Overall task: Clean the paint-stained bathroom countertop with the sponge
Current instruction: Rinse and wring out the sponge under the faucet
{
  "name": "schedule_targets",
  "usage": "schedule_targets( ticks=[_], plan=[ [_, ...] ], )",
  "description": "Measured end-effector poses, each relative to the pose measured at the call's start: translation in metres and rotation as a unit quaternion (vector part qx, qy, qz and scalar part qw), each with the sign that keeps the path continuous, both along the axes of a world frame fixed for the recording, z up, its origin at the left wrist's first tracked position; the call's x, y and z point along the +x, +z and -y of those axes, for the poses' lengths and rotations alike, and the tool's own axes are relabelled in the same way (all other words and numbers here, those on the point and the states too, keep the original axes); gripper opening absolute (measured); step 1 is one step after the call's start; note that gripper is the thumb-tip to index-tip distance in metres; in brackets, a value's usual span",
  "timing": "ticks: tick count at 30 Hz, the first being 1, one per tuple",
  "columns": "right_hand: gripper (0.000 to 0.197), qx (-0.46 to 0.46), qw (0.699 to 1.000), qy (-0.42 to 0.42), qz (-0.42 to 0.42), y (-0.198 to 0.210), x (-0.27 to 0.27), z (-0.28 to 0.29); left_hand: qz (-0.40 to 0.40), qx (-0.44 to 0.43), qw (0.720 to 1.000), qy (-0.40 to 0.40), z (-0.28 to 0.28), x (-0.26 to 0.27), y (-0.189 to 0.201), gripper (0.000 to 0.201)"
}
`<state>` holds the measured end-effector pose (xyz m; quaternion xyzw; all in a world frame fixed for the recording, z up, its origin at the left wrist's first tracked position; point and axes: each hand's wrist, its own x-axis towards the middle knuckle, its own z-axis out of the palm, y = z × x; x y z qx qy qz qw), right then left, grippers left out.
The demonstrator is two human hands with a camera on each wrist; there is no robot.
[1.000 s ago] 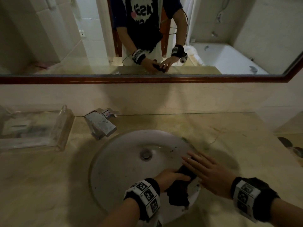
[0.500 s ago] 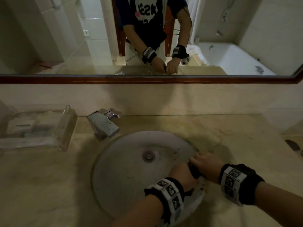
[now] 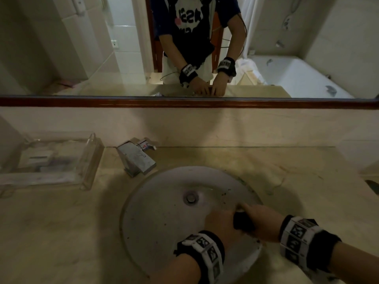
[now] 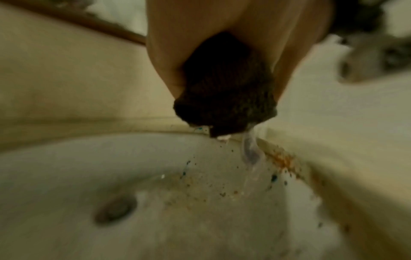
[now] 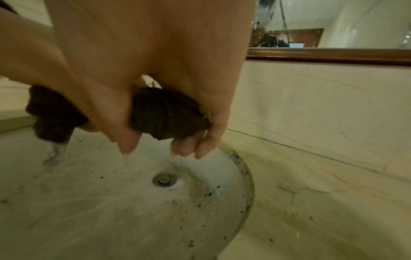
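A dark brown sponge (image 3: 242,222) is squeezed between both hands above the right side of the round white sink (image 3: 155,218). My left hand (image 3: 219,223) grips its left end and my right hand (image 3: 260,222) grips its right end. The left wrist view shows the sponge (image 4: 224,88) wrung tight, with water (image 4: 251,153) running from it into the basin. Seen from the right wrist, the sponge (image 5: 164,112) sits under my curled fingers (image 5: 200,147). Paint specks dot the sink rim (image 5: 235,158) and the beige countertop (image 3: 297,181).
A chrome faucet (image 3: 137,158) stands at the sink's back left. A clear tray (image 3: 51,160) with small items lies further left. The drain (image 3: 191,197) is in the basin's middle. A wood-framed mirror (image 3: 184,102) runs along the back wall.
My right hand went from lying flat beside the sponge to gripping it. Both hands closed on the sponge and are now wringing it, with water coming out.
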<state>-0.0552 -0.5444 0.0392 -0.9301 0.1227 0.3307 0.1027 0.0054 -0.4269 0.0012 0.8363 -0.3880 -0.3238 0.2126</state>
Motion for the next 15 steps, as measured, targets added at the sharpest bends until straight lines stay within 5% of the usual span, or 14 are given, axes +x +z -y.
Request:
schedule_targets(
  ticks=[3,6,11,15],
  plan=[
    [0.083,-0.097,0.971,0.159,0.146,0.004,-0.021,0.006,-0.161,-0.043,0.979,0.117,-0.013,0.014,-0.01,0.034],
    [0.086,-0.166,0.92,0.324,0.145,-0.015,-0.046,0.022,-0.309,-0.069,0.931,0.18,-0.026,0.02,-0.014,0.035],
    [0.051,-0.213,0.862,0.362,0.285,-0.042,-0.052,0.017,-0.477,-0.029,0.864,0.158,-0.022,0.008,-0.004,0.011],
    [0.035,-0.198,0.83,0.338,0.396,-0.037,-0.038,0.011,-0.548,-0.03,0.83,0.096,-0.017,0.002,0.011,0.014]
  ],
)
